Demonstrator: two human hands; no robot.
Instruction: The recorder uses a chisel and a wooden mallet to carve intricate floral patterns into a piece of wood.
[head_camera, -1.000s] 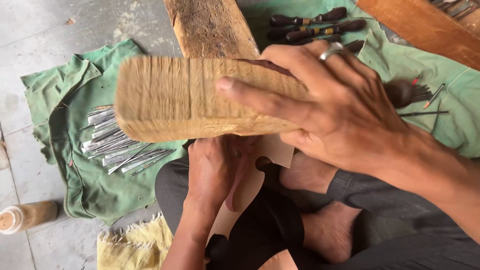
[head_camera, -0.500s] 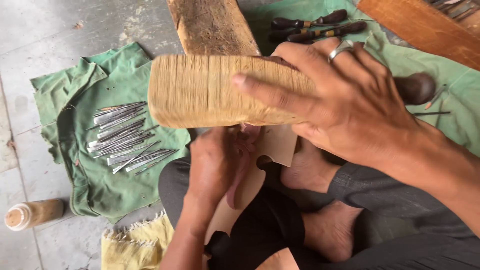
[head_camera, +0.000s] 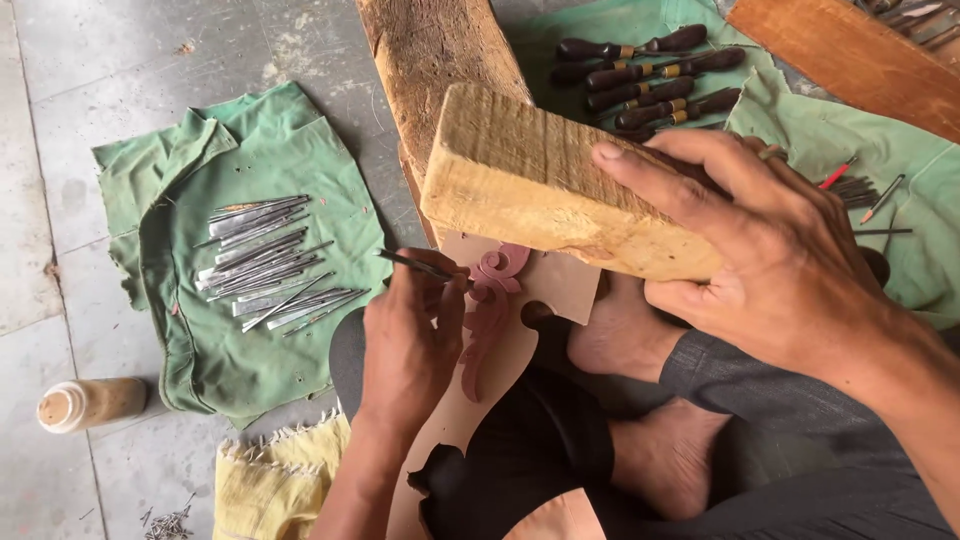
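A: Left to right, quick. Bottle (head_camera: 88, 404) far left on the floor, then the green cloth (head_camera: 190, 300) with a row of loose steel blades (head_camera: 265, 263) on it

B: Left hand?

A: Left hand (head_camera: 405, 340) pinched round a thin chisel (head_camera: 415, 265), fingers closed on the shank, tip lying toward the carved scroll (head_camera: 493, 290) on the panel (head_camera: 500, 370). Panel rests across the person's lap, top edge against the old beam (head_camera: 440, 60)

B: Panel handling?

A: Thin, flat, stiff by the look of it, cut-outs along the edge. Judged light and easy to crack at the narrow parts near the holes, so better held by the broad plain area, not by the raised scroll

B: And the chisel?

A: Slim metal, rigid, likely slippery if gripped far back. Close to the tip, as it is held now, gives control

B: Right side

A: Right hand (head_camera: 780, 270) clamped over the far end of the block (head_camera: 550, 190), thumb along the near face, fingers wrapped over the top. Block is raised above the panel, just right of the chisel, not touching it as far as the view shows

B: Block feel?

A: Pale rough-sawn wood, thick, solid. Judged fairly heavy for one hand, grippy surface, no fragility. Holding at one end leaves the other end free, so it will want to tip

B: Past that?

A: Dark-handled tools (head_camera: 650, 75) on more green cloth up top, pencils (head_camera: 860, 190) at right, a brown plank (head_camera: 840, 55) in the corner
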